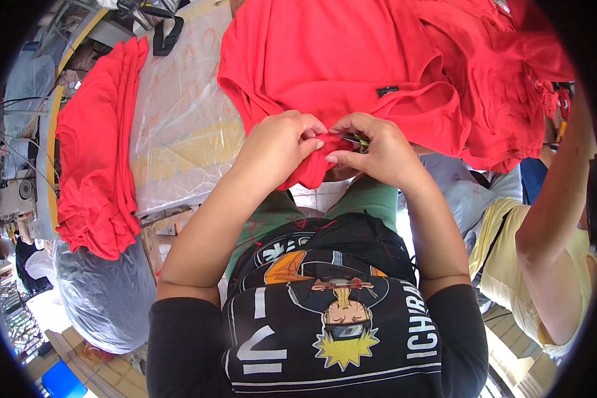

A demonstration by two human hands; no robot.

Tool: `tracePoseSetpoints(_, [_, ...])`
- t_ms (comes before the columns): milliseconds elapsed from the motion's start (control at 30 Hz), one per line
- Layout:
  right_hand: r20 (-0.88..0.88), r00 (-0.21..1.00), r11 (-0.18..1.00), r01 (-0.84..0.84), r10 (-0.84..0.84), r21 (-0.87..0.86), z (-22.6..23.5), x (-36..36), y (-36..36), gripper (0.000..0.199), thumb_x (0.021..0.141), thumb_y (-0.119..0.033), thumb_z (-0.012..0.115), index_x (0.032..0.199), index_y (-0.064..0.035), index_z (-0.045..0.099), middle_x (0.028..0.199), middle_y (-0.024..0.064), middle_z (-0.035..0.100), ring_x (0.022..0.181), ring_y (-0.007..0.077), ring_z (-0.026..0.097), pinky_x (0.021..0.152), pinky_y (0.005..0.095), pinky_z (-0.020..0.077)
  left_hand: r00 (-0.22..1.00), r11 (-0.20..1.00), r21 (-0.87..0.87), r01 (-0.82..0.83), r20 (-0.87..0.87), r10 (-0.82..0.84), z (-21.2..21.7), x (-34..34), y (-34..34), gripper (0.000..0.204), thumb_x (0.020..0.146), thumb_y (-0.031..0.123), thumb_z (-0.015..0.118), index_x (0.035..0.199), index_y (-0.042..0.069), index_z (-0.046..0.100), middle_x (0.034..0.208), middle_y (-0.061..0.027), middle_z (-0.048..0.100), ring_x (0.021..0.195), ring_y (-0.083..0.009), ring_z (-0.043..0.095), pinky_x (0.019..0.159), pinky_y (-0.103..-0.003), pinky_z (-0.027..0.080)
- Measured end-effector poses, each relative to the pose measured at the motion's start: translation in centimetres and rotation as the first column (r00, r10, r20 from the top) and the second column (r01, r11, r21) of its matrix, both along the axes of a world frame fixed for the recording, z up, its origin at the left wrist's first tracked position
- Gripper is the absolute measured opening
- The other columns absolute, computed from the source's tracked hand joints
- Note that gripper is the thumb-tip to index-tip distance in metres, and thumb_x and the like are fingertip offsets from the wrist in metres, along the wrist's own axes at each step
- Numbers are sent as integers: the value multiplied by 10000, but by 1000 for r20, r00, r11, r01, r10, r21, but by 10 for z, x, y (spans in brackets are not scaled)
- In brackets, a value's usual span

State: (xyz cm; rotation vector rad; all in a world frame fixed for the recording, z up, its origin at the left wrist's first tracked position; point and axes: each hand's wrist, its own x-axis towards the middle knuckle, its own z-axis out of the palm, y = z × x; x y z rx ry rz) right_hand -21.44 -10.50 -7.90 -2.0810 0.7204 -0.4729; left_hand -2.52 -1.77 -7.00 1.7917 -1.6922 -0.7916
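A red garment (331,53) with a black neck label (387,91) lies spread over the near edge of the table. My left hand (286,142) pinches a bunched edge of its red cloth between thumb and fingers, close above my lap. Facing it, my right hand (381,149) is closed around small thread snips (357,140), whose dark blades point toward the pinched cloth. Most of the snips' body is hidden by my fingers. The fingertips of both hands nearly meet at the cloth.
A stack of folded red garments (99,146) hangs over the table's left side. Plastic sheeting covers the tabletop (172,126). More red cloth (491,86) is heaped at right, near another person's arm (554,219). A plastic-wrapped bundle (106,292) sits lower left.
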Motion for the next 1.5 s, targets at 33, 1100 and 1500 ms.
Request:
tracePoseSetpoints(33, [0,1000,1000,-8,8,10,-1,2,1,371,711,-193,820,977,-8,641,895,137,670,798,266,665,719,344,519,999,1000,12,-20,-36,20,0,0,1,220,817,103,711,1020,24,682,886,-105,684,770,-185,663,687,-310,514])
tracePoseSetpoints(1100, [58,998,946,6,13,-324,-3,2,13,284,656,23,709,916,-42,612,850,117,611,721,298,639,610,378,502,873,968,-47,-246,-446,200,-14,-15,14,139,984,123,542,1010,-14,551,844,-48,624,775,-98,609,714,-253,514])
tracePoseSetpoints(1500, [109,993,969,26,-54,245,15,2,8,249,808,-157,764,976,-4,662,834,81,658,738,125,607,687,300,492,976,930,-315,-191,-163,146,-11,-25,20,156,926,187,617,998,52,591,809,-135,657,707,-313,660,612,-392,508])
